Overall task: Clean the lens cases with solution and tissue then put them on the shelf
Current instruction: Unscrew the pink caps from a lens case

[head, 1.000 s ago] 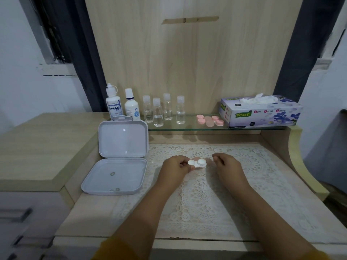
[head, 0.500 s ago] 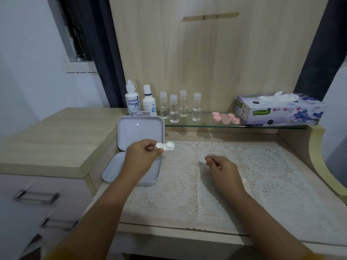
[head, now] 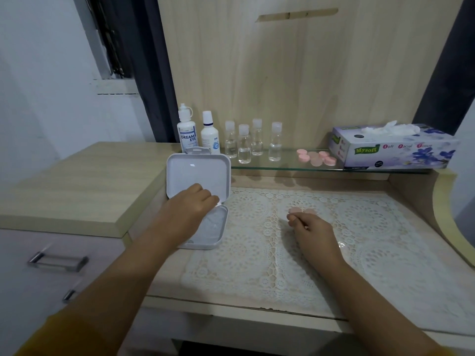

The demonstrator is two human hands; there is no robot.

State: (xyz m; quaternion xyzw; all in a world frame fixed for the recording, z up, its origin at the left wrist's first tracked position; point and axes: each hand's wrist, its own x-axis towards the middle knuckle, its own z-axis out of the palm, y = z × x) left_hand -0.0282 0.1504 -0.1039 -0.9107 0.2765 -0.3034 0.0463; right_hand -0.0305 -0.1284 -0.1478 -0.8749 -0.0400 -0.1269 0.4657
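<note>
Lens case point(head: 218, 203), only a white edge visible, is held by the left hand point(head: 191, 205) over the open box point(head: 203, 201), left of centre. Right hand point(head: 309, 227) rests loosely curled; whether anything is pinched cannot be told. Risk judged: boxed uncleaned, or fumbled. Bottles point(head: 187, 132) and tissue box point(head: 393, 147) crowd the shelf point(head: 282, 167), upper centre.

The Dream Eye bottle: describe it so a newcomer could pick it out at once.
Find the glass shelf against the wooden back panel. At its left end, behind the open white box, stand two white bottles. The Dream Eye bottle is the leftmost, with bold dark lettering on its label, unlike the clear small bottles to its right.
</note>
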